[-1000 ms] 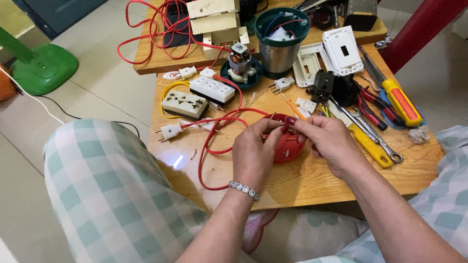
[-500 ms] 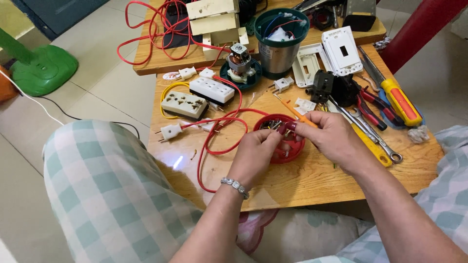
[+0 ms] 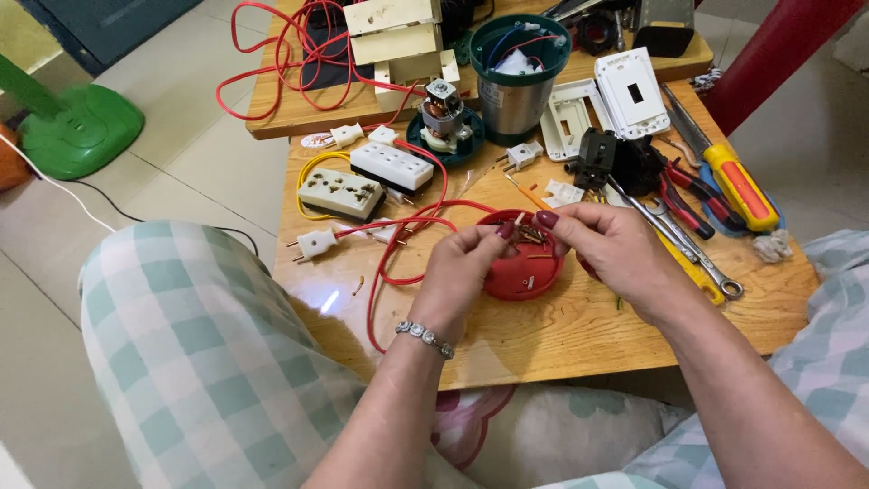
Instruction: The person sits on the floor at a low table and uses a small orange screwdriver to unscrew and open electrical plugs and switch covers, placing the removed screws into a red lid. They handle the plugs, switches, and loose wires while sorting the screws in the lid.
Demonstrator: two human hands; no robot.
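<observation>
Both hands are over the round red socket housing, which sits near the front middle of the wooden desk. The left hand rests against its left rim, fingers pinched together on something small at the top edge, probably a thin wire end, though it is too small to tell. The right hand comes in from the other side, thumb and forefinger closed tight over the brass contacts inside the housing. A red cable loops away from the housing across the desk to a white plug. Just behind lie a beige power strip and a white power strip. To the right, near the right hand, a spanner and a yellow-handled screwdriver lie side by side.
</observation>
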